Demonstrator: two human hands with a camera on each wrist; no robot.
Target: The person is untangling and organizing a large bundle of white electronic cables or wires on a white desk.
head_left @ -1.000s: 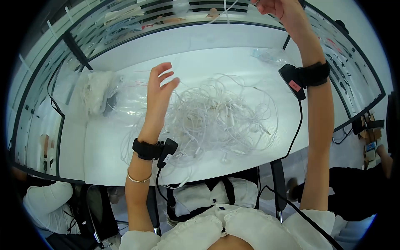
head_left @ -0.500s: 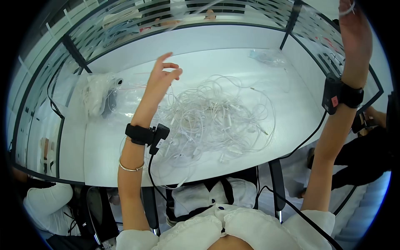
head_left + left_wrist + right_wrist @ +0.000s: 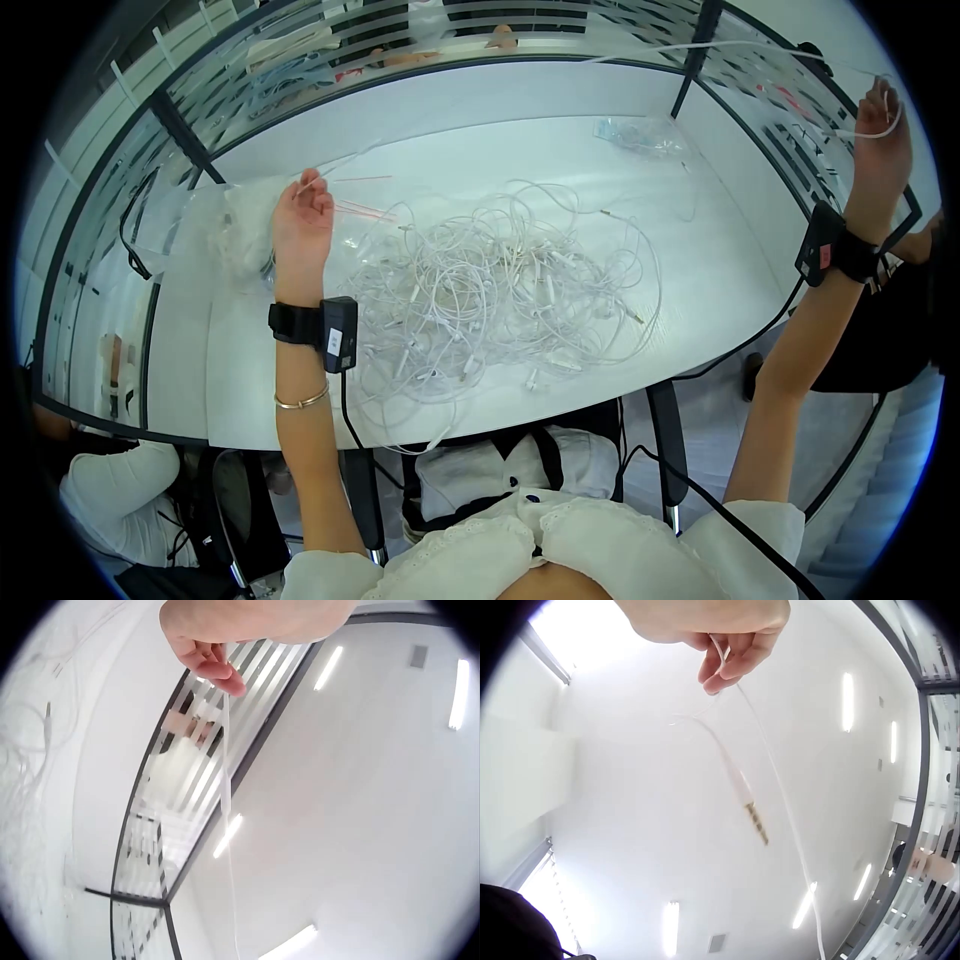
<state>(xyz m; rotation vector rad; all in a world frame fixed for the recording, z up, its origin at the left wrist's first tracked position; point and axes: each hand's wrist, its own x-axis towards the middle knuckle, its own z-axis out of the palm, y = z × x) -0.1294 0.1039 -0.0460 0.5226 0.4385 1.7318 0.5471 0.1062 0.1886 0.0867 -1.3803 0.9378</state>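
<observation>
A white table fills the head view, fenced at its far edge by a striped glass screen. At its middle lies a loose heap of white earphone cables, looped through one another so that no single strand lies free.

Left of the heap sits a crumpled plastic bag with more white cable in it. Beyond the heap, near the far right corner, lies a smaller clear bag. Both are off to the sides, apart from the tangle.

One cable is up off the heap, strung in a long shallow arc above and behind it. It runs between the two hands, which are held wide apart, and that spread appears to be what keeps the strand straight and clear of the others.

The left hand hovers just left of the heap. Its fingers are curled and pinch the cable at the tips.

The right hand is raised high, well to the right of the heap and past the table's edge. It grips the same cable between thumb and fingers, a short loop hanging from the grasp.

From that loop dangles the cable's metal plug, free in the air.
</observation>
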